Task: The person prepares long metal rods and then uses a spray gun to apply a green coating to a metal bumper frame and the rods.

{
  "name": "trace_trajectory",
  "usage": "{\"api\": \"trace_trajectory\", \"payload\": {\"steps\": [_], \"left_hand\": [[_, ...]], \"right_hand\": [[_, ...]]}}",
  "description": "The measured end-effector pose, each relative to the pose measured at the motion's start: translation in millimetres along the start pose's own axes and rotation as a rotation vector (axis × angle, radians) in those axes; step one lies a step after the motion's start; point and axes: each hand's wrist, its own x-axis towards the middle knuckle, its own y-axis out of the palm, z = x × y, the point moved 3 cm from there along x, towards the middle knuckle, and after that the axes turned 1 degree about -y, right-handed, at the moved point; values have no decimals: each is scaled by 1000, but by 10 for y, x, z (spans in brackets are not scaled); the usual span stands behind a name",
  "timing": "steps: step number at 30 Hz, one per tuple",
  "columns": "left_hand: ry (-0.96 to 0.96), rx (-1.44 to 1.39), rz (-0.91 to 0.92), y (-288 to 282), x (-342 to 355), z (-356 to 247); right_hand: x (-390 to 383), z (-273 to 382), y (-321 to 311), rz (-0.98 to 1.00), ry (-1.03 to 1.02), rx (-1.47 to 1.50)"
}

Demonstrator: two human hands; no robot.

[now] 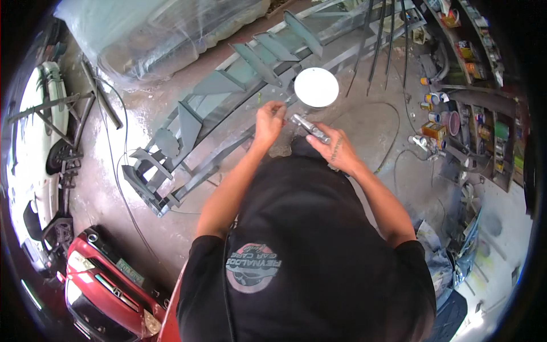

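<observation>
My right hand (330, 147) is closed round a silver metal cylinder-shaped tool (302, 124), held at a slant in front of my body. Just to its left, my left hand (269, 121) has its fingers drawn together near the tool's top end; whatever they may hold is too small to make out. Beyond both hands is a round white disc (316, 86). A long grey-green metal frame with angled plates (219, 82) runs diagonally across the floor behind them.
A plastic-covered bulky object (148, 34) lies above. At left are a white car (43, 131) and red car parts (99, 285). Cables (122, 182) cross the floor. Shelves with cans (464, 60) line the right, above paint tins (433, 130).
</observation>
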Motion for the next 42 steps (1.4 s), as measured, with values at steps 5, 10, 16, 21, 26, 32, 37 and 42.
{"api": "trace_trajectory", "payload": {"steps": [5,10,16,21,26,32,37,42], "left_hand": [[244,387,-183,471,325,-20],[254,644,-274,735,448,-170],[180,700,-290,921,552,-193],[193,746,-291,960,607,-176],[255,740,-285,923,627,-184],[217,813,-262,959,557,-283],[464,873,-281,903,443,-264],[357,814,-239,848,357,-217]], "right_hand": [[51,-297,-485,-46,60,65],[192,-471,-793,-81,19,29],[376,-551,-957,-106,-55,-27],[432,-609,-983,-177,-145,-64],[451,-575,-1007,-115,-139,-47],[409,-449,-1009,-37,-41,25],[360,-379,-960,-59,-137,26],[330,-404,-912,-22,-41,45]]}}
